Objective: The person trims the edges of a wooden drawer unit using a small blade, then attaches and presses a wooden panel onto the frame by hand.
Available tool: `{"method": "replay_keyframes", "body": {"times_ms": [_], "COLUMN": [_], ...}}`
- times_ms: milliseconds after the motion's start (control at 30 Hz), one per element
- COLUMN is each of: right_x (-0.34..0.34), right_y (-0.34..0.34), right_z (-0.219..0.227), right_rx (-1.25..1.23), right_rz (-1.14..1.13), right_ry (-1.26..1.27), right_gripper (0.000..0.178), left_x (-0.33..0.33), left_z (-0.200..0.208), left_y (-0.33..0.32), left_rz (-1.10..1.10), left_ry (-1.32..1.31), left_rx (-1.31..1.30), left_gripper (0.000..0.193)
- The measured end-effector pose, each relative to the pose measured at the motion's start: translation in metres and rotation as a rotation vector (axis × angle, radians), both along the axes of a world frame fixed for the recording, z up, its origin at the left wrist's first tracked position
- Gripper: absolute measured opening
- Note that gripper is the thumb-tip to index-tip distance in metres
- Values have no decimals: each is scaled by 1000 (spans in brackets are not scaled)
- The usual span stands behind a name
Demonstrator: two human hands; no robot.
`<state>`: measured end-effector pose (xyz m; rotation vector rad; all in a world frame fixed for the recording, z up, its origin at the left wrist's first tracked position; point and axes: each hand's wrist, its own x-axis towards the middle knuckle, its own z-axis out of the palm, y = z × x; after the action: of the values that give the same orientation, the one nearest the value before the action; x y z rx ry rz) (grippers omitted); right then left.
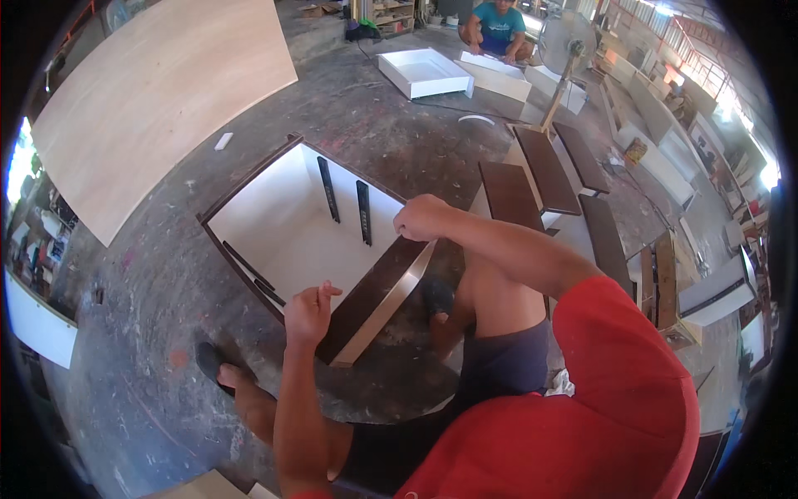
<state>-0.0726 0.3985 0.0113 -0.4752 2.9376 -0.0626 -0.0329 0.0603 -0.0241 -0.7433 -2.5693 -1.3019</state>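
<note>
A cabinet box [283,216] with a white inside and dark brown edges lies on the floor in front of me, its open side up. Black drawer slides [364,213] run along its inner walls. Along its near right side stretches a dark brown board [366,295] with a pale wooden face below. My right hand [421,218] is closed at the far end of this board, fingers curled down over its edge. My left hand [307,314] is closed by the board's near end, above the cabinet's rim; what its curled fingers hold, if anything, is hidden.
Several drawers with brown fronts [540,170] stand to the right. A large plywood sheet [166,108] leans at the far left. Farther back are a white drawer [424,73], a standing fan [569,50] and a crouching person [499,29] handling pale boards.
</note>
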Motion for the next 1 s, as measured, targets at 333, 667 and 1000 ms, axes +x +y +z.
{"method": "replay_keyframes", "body": {"times_ms": [333,667,1000], "right_x": [-1,-15,-9], "right_y": [-17,6,1], "right_z": [-10,-22,-25], "right_rx": [157,27,-170], "right_rz": [-12,-13,96], "right_ry": [-100,-104,-76], "right_gripper": [28,27,25], "left_x": [31,25,22], "left_z": [31,17,16], "left_y": [19,36,33], "left_rz": [-359,-312,-230], "left_ry": [376,127,134], "left_rx": [255,224,215], "left_gripper": [40,52,58]}}
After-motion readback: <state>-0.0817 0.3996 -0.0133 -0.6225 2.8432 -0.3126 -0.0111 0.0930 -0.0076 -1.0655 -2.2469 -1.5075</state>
